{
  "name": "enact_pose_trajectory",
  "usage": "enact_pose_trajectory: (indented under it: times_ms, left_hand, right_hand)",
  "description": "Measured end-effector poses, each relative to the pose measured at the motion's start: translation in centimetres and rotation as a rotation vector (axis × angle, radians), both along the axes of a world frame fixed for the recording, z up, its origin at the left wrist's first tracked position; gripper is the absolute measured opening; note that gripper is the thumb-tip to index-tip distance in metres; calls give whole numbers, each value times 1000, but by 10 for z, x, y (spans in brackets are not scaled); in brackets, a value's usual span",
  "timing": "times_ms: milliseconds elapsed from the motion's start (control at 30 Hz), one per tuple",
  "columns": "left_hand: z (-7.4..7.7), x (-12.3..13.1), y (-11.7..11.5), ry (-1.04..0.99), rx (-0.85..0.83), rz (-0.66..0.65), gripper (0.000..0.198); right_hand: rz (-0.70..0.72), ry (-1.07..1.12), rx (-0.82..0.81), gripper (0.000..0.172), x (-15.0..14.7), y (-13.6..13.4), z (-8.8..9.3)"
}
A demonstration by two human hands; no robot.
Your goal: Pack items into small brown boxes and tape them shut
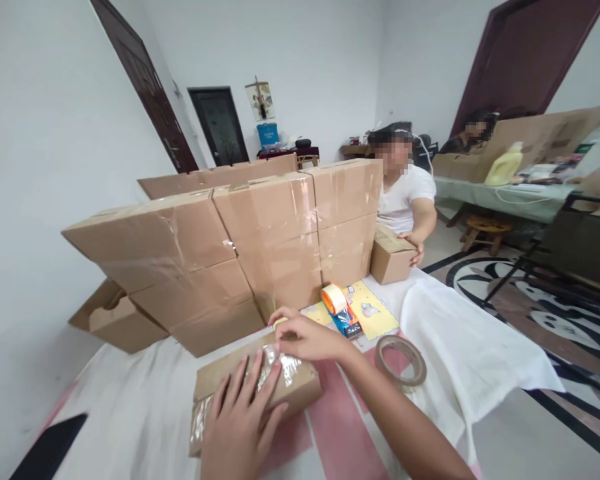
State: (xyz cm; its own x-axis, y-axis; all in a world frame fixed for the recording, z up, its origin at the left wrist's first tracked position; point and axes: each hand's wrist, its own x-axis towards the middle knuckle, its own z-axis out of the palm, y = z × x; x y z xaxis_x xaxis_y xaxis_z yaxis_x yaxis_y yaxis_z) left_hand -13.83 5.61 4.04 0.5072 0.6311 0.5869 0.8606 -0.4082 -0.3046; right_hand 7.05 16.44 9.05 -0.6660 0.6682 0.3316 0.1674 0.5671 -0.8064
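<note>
A small cardboard box (305, 398) lies on the table before me, with shiny clear tape (291, 368) across its top. My left hand (240, 417) rests flat on the box, fingers spread over the top. At the far end of the top, my right hand (305, 339) is closed in a pinch at the clear tape; its fingertips partly hide what they grip. To the right stands an orange and blue tape dispenser (341, 310) on a yellow patterned sheet (380, 313). Nearer me lies a roll of brown tape (419, 370).
A wall of stacked, taped cardboard boxes (275, 247) stands just beyond. An open box (125, 327) is at the left. Across the table, a person in white (405, 190) holds another box (391, 263). A dark flat object (50, 447) sits at lower left.
</note>
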Motion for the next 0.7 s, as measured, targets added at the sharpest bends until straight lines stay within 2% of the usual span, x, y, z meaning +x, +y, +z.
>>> enact_pose_trajectory:
  times_ms: [200,333,467,567,700]
  left_hand:
    - [0,1,1,-38,33,-15,77]
    - [0,1,1,-44,30,1,79]
    - [-2,2,-1,-50,1,39,78]
    - [-5,2,-2,-78,5,38,81]
    - [-7,2,-2,-126,51,8,90]
  right_hand:
    - [-48,105,-36,12,9,-18,4]
    - [-86,199,-43,15,12,-25,11]
    - [-155,317,-59,21,21,-32,28]
    - [-116,163,-84,17,21,-36,34]
    - [-148,-69,-43,13,4,-33,16]
